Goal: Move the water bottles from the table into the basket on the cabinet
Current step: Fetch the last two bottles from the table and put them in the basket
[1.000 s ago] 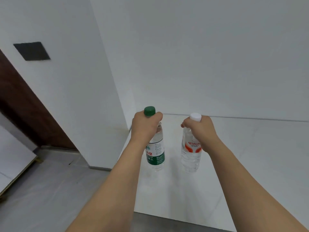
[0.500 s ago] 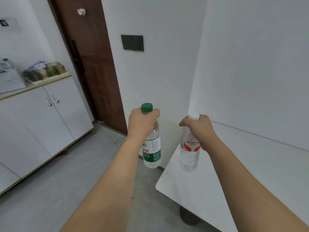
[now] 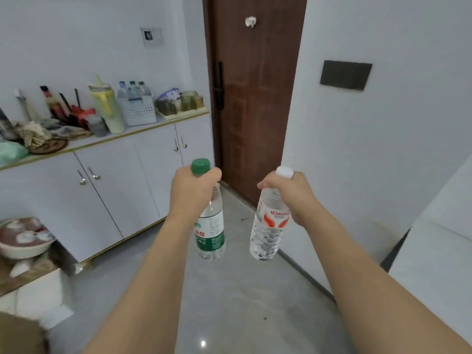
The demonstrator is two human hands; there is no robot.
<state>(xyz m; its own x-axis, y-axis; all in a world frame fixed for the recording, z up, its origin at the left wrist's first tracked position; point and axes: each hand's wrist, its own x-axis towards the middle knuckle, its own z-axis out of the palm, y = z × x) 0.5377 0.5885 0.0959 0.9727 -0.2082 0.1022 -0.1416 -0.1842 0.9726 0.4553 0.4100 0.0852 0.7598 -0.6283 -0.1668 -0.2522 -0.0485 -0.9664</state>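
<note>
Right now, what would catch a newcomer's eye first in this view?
Two water bottles held up by their necks over the grey floor: the green-capped bottle in the left hand, the white-capped bottle in the right hand. Behind them stands a brown door, and on the cluttered cabinet at left sits a white basket already holding bottles.

The necks of the green-capped bottle (image 3: 210, 226) and the white-capped bottle (image 3: 268, 226) are hidden by the left hand (image 3: 192, 191) and right hand (image 3: 290, 194). Bottles in the far basket (image 3: 138, 111) are blurred and partly concealed by its wall. The near-right table (image 3: 434, 272) is cut off by the frame edge.
</note>
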